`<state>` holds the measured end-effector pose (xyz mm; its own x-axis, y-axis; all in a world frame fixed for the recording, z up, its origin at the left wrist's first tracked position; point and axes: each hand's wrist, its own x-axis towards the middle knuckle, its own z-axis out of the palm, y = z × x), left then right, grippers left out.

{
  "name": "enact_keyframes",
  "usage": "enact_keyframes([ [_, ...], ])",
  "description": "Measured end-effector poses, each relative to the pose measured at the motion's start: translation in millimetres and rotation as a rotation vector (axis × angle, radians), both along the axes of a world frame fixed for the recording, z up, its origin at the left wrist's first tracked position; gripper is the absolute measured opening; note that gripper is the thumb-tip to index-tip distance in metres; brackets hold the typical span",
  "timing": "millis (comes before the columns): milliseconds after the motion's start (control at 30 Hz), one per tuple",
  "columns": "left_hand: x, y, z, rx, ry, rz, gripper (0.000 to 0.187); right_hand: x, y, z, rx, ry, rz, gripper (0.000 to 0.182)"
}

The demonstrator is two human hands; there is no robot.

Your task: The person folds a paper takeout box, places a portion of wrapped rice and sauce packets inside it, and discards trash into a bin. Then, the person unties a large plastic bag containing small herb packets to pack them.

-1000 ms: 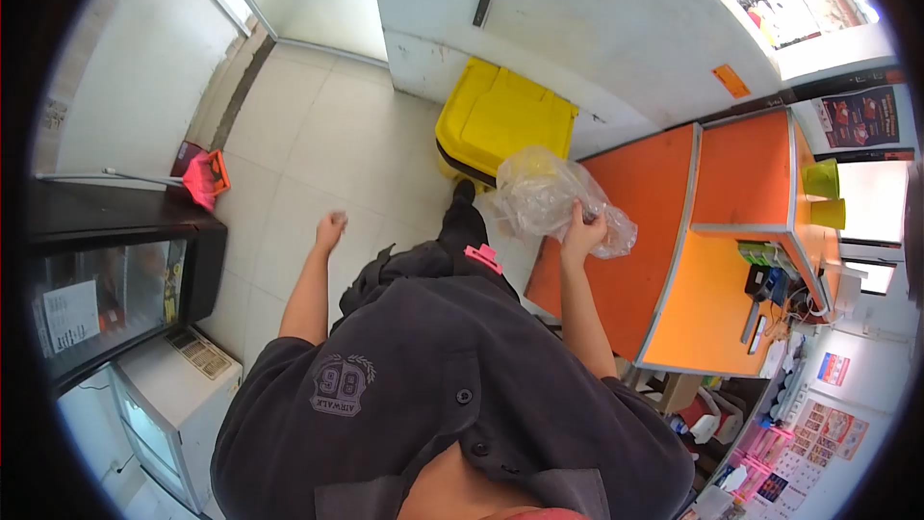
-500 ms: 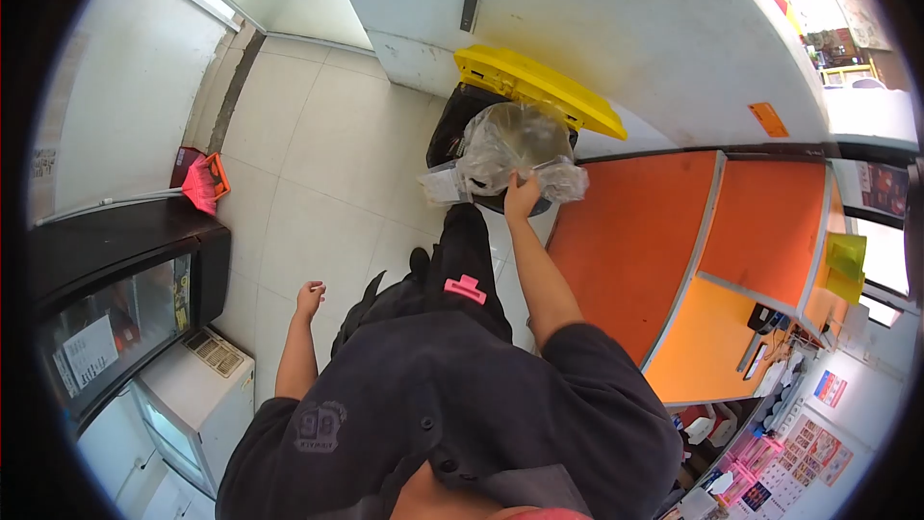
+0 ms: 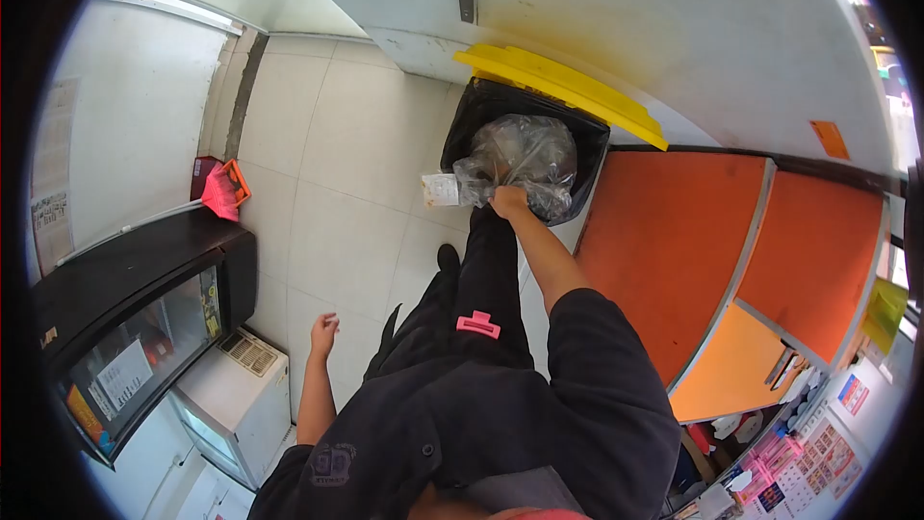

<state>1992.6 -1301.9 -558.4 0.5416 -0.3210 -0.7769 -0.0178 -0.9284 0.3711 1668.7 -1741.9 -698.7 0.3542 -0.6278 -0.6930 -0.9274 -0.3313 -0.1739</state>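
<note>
My right hand is closed on the gathered part of a clear plastic bag, at the near edge of the bin. The bag puffs up inside a black bin whose yellow lid is tilted back against the wall. A white printed label or packet sticks out beside the bag over the bin's left edge. What the bag contains cannot be made out. Down at my left side hangs my left hand, holding nothing, its fingers loosely curled and partly apart.
An orange cabinet stands to the right of the bin. On the left are a black glass-front display cabinet, a white appliance and a pink dustpan by the wall. A pink clip hangs on my dark clothing.
The plastic bag was spread wider across the bin and is now bunched inside it. My right hand has moved slightly toward me and left with it. The camera view has shifted.
</note>
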Motion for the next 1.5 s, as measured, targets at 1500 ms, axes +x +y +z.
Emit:
enact_keyframes([
  [1500, -71.4, -19.3, 17.8, 0.115, 0.182, 0.029, 0.030, -73.9, -10.1, -19.9, -0.422, 0.058, 0.069, 0.054],
])
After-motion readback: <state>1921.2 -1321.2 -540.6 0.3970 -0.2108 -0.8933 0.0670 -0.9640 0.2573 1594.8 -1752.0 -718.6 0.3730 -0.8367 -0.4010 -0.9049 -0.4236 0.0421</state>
